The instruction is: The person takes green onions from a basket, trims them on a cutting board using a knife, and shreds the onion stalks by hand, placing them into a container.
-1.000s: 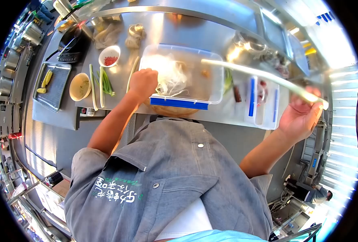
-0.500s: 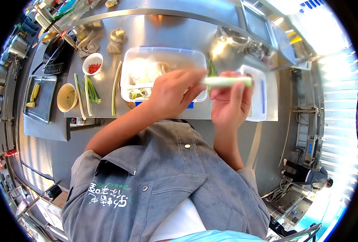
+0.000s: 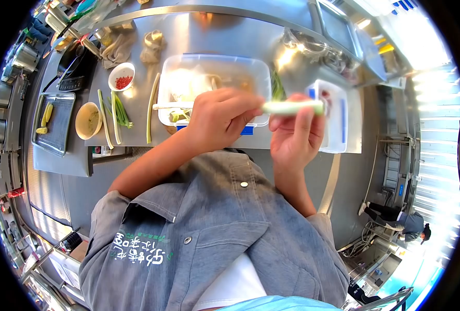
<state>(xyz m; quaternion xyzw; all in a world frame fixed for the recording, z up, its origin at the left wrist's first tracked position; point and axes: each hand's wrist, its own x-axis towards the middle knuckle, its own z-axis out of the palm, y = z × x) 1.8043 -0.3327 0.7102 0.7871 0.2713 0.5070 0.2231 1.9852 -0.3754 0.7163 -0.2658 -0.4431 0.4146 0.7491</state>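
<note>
A short, pale green scallion stalk (image 3: 287, 108) lies level between my two hands, above the front of the counter. My right hand (image 3: 298, 132), palm toward me, grips its right part with the thumb across it. My left hand (image 3: 217, 115) comes from the left with its back toward me, fingers closed at the stalk's left end. Motion blurs those fingertips. Behind the left hand sits a clear plastic tub (image 3: 214, 58) with pale vegetables inside, partly hidden. Beside the right hand stands a smaller white container (image 3: 340, 124) with some reddish pieces in it.
To the left lie long pale stalks (image 3: 152, 109) and green scallions (image 3: 120, 111). A bowl of chopped red pieces (image 3: 122, 78), a beige bowl (image 3: 88, 120) and a tray (image 3: 58, 137) with yellow-green vegetables stand there too. Plastic wrap (image 3: 313, 46) lies at back right. Another person (image 3: 409, 225) is far right.
My view has shifted slightly, so the counter items sit a little further right. Both hands keep the stalk in nearly the same place, the left fingers blurred by small movement.
</note>
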